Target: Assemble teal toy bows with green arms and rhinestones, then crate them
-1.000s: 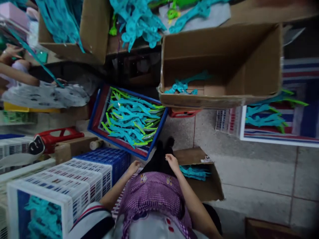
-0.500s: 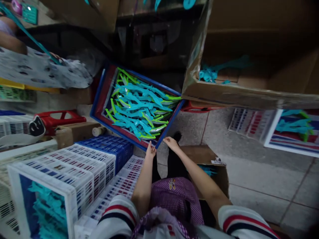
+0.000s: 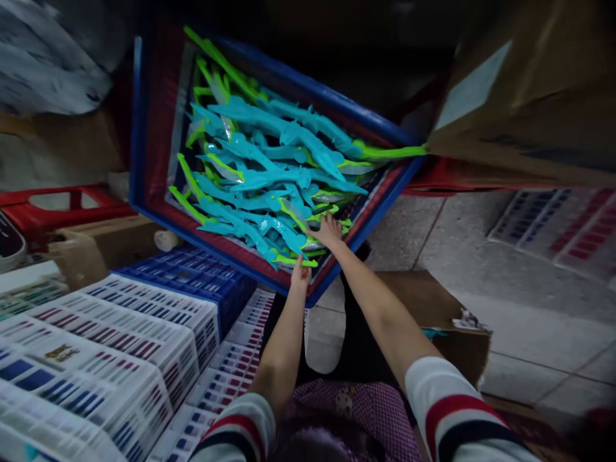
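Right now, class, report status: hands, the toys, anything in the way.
Left hand at blue crate edge. Right hand open on teal toys. Nothing between.

Toy workshop (crates (image 3: 144,333), cartons (image 3: 524,96))

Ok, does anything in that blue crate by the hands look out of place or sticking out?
Yes. One teal toy's green tip pokes past the blue crate at its right corner, toward the cardboard box. The rest lie jumbled inside. The left hand is at the near rim; the right hand rests on the pile.
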Demonstrator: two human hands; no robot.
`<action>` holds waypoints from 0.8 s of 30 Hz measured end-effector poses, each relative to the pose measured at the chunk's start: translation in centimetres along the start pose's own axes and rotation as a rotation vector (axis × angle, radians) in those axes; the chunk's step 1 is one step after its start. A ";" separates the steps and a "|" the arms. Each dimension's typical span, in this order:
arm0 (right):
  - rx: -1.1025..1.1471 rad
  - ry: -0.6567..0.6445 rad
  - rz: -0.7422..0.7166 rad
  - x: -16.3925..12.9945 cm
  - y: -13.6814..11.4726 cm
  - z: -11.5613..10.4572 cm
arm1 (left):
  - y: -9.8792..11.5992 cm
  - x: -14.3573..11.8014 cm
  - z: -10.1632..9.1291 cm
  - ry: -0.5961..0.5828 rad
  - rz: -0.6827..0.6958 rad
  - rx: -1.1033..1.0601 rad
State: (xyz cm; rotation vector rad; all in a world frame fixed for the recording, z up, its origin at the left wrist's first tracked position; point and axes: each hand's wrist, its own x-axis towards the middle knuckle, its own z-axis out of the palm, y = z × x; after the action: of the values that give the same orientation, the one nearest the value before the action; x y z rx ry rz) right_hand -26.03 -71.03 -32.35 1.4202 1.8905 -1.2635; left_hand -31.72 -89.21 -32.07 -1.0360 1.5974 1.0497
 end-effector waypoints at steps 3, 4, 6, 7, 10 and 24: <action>-0.122 -0.048 -0.065 0.9 0.5 0.4 | -0.1 -0.1 0.6 -0.014 -0.030 -0.074; -0.151 -0.062 -0.086 1.0 0.5 0.5 | 0.0 -0.1 1.1 -0.032 -0.034 -0.095; -0.182 -0.082 -0.092 1.0 0.3 0.7 | 0.2 0.1 2.3 -0.062 -0.035 -0.134; -0.188 -0.075 -0.082 1.0 0.2 0.8 | 0.4 0.2 2.9 -0.068 -0.034 -0.150; -0.215 -0.041 -0.081 1.2 -0.5 0.9 | 0.8 0.0 3.5 -0.038 -0.039 -0.178; -0.208 -0.222 -0.236 -0.7 -2.1 3.1 | 5.8 -7.0 -6.8 -0.025 -0.040 -0.112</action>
State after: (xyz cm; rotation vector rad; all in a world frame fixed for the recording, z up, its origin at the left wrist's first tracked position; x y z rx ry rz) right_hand -28.22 -74.19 -32.44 0.9330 2.0091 -1.2301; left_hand -37.42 -93.01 -22.95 -1.1210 1.5056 1.1314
